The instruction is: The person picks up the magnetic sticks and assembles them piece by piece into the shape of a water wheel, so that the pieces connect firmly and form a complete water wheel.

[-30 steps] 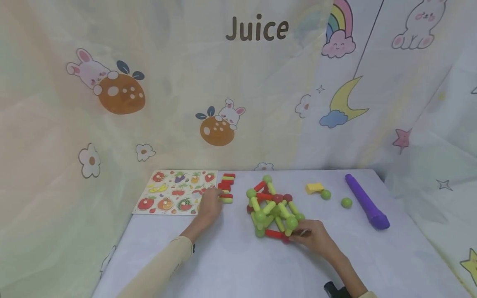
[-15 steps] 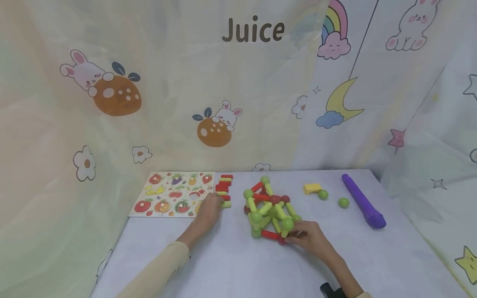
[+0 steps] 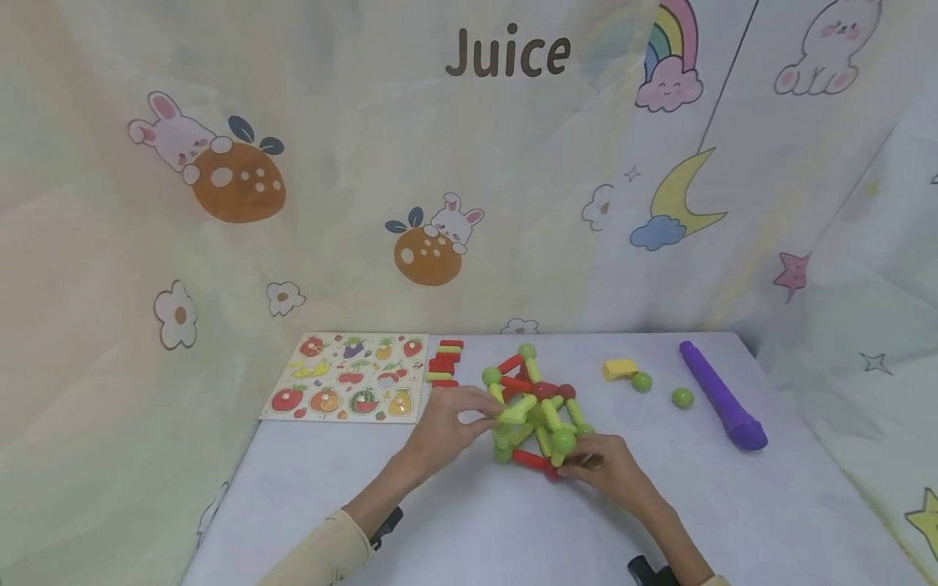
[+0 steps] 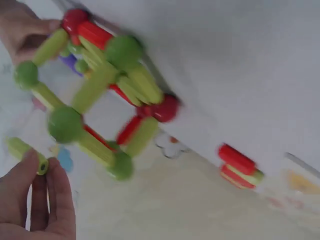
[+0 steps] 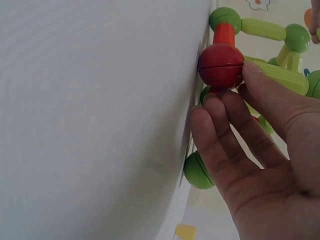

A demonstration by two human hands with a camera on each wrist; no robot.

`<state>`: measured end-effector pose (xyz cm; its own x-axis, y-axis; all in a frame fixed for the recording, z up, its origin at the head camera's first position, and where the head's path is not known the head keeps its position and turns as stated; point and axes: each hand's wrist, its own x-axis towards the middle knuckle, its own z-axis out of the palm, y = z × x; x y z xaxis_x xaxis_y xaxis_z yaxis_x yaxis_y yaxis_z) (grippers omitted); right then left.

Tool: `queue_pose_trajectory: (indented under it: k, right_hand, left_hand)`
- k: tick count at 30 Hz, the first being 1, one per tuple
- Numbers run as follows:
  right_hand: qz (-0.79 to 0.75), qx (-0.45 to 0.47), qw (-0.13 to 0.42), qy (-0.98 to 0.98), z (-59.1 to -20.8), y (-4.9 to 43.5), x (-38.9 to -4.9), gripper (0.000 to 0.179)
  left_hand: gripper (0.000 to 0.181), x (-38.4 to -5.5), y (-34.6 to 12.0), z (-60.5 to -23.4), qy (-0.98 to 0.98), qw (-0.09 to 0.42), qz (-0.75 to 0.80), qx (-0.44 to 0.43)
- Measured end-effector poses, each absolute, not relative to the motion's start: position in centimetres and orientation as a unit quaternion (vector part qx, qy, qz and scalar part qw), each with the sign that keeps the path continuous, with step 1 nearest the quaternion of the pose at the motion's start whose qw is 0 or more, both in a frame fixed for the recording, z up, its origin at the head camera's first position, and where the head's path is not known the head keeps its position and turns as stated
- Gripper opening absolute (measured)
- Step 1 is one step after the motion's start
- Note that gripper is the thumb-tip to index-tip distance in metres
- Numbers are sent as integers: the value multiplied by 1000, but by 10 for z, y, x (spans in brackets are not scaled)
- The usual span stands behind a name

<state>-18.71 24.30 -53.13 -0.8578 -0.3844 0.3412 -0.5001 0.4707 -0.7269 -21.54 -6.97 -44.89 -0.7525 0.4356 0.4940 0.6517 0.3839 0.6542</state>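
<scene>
**A Fine Balance in Red and Green**

An open frame (image 4: 95, 87) of red and green plastic-looking balls and rods stood on the white-covered tabletop (image 3: 440, 529). At the frame's nine o'clock, a person's left hand (image 3: 447, 419) pinched a short light-green rod (image 4: 19, 147) between thumb and fingers; at four o'clock, the right hand (image 3: 604, 464) gripped a glossy red ball (image 5: 221, 65) at the base. Good work here probably called for a firm hold on that ball — and a slow, end-first approach with the rod, lest a joint be knocked loose. The left wrist view showed the rod apart from the frame. No container showed; loose red and green rods (image 3: 441, 365) lay at ten o'clock, just beside a flat, pale board (image 3: 344, 395) bearing fruit pictures.
</scene>
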Motion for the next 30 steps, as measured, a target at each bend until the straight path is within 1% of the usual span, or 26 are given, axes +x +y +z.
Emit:
queue_pose_trajectory:
  k: [4, 9, 17, 25, 30]
  right_hand:
    - [445, 260, 65, -854, -531, 243, -187, 20]
    - [443, 256, 53, -858, -532, 241, -186, 19]
    - [435, 243, 44, -866, -533, 243, -187, 19]
    - [429, 234, 41, -871, -531, 244, -186, 18]
    - [414, 233, 40, -879, -523, 240, -185, 17]
  left_hand:
    - [23, -207, -47, -447, -832, 111, -395, -375]
    - [19, -210, -33, -455, -835, 136, -363, -391]
    - [15, -216, -30, -463, -840, 175, -333, -391]
    - [20, -219, -27, -468, -846, 192, -286, -406]
    - [20, -219, -26, -469, -846, 203, -262, -418]
